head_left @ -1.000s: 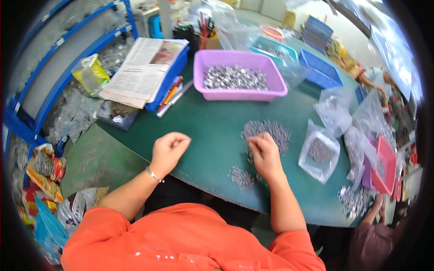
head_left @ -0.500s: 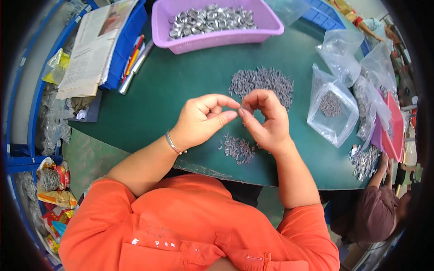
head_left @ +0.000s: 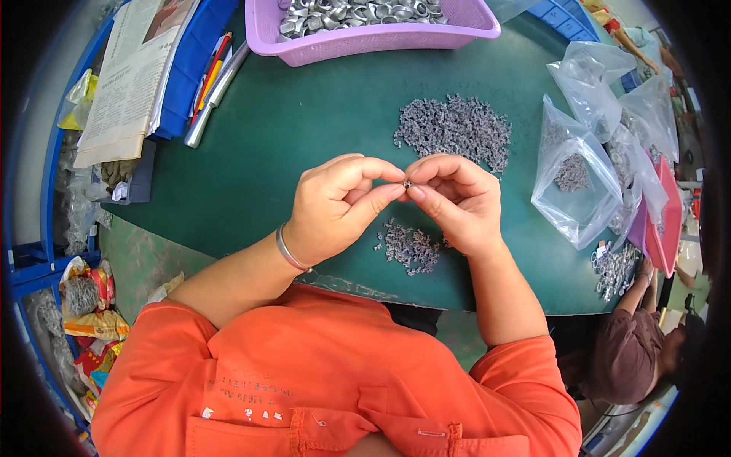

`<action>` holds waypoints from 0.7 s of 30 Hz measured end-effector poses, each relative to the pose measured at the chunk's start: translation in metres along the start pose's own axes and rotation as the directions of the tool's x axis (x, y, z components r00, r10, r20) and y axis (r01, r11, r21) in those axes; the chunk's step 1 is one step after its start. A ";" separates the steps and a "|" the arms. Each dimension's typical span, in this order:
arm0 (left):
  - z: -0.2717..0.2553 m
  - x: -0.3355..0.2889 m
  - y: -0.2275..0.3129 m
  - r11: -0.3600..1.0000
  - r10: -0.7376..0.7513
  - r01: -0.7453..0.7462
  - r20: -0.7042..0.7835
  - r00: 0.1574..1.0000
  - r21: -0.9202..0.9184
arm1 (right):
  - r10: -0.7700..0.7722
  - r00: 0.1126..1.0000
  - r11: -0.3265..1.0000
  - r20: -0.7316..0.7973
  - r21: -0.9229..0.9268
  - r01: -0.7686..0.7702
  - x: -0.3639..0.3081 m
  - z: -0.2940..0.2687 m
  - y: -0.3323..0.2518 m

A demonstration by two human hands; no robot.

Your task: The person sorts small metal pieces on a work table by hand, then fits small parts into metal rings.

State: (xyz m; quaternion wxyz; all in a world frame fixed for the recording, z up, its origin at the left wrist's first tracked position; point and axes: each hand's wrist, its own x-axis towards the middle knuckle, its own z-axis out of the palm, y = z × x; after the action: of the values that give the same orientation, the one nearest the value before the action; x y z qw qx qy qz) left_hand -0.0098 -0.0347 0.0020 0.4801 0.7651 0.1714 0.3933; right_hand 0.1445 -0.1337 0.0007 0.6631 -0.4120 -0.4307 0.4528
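My left hand (head_left: 335,202) and my right hand (head_left: 459,199) meet fingertip to fingertip over the green table (head_left: 282,114). Thumb and forefinger of each are pinched on one tiny grey metal part (head_left: 407,184), mostly covered by the fingers, so its exact kind does not show. Beyond my right hand lies a large pile of small grey parts (head_left: 453,129). A smaller pile of similar pieces (head_left: 410,247) is spread below my hands, near the table's front edge.
A purple basket (head_left: 373,38) of shiny metal rings stands at the far side. Newspaper (head_left: 122,84) rests on a blue bin at left, beside pens (head_left: 217,80). On the right are plastic bags (head_left: 579,183), a red tray (head_left: 666,221) and a co-worker (head_left: 628,350).
Both hands have drawn together, and the tiny part now shows between the fingertips. The whole view has shifted slightly, the basket sitting higher in it.
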 end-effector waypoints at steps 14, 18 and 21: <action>0.002 0.000 0.001 1.000 0.006 -0.006 0.013 1.000 0.026 | 0.129 0.991 0.986 -0.038 -0.098 -0.133 -0.001 -0.001 -0.004; 0.000 -0.002 0.000 0.999 -0.030 0.030 -0.009 1.000 0.020 | -0.072 0.997 0.936 0.025 -0.344 0.076 0.004 -0.007 -0.003; -0.001 -0.001 0.002 0.999 -0.032 0.032 -0.013 0.999 0.024 | -0.043 0.999 0.959 -0.030 -0.282 0.033 0.001 -0.005 -0.001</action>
State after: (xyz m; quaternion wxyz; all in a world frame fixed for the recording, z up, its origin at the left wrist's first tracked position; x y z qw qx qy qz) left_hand -0.0116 -0.0360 0.0034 0.4758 0.7656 0.1915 0.3883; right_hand 0.1492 -0.1335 0.0002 0.6140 -0.5018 -0.4865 0.3668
